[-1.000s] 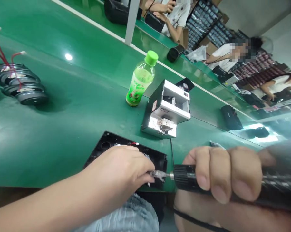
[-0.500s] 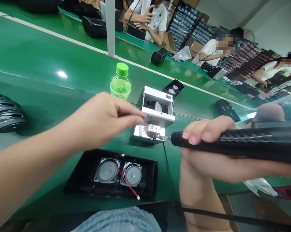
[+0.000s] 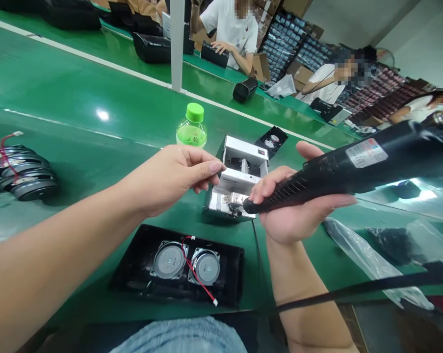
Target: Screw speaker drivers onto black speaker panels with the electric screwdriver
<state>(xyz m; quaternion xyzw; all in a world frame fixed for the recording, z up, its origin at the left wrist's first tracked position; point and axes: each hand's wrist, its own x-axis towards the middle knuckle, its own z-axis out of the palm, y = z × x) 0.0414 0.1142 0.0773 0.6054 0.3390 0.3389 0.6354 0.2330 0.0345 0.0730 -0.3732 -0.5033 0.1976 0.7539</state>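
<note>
At your far left a stack of loose speakers (image 3: 22, 172) with red wires lies on the green table (image 3: 96, 73); your left hand (image 3: 169, 176) hovers above the table with no contact, its fingers (image 3: 211, 167) curled in and the thumb pressed to the forefinger tip just beside the feeder; whether anything small is pinched there cannot be told; below that hand a black housing (image 3: 133, 264) lies flat near the table's front edge, with two round grey speakers (image 3: 186, 262) side by side in it and a red wire looping across them to a white plug; behind your hand stands a green-capped bottle (image 3: 192, 128), upright; next comes the silver screw feeder (image 3: 243, 166), open at the top; your right hand (image 3: 295, 215) is wrapped around the black electric screwdriver (image 3: 353, 164), fingers (image 3: 265, 184) closed over its ribbed grip, thumb up behind it; the tool slants down to the left, its tip at the feeder's front tray; its black cable (image 3: 353, 289) trails off right, over a clear plastic bag (image 3: 368, 257); other people work at the far side.
</note>
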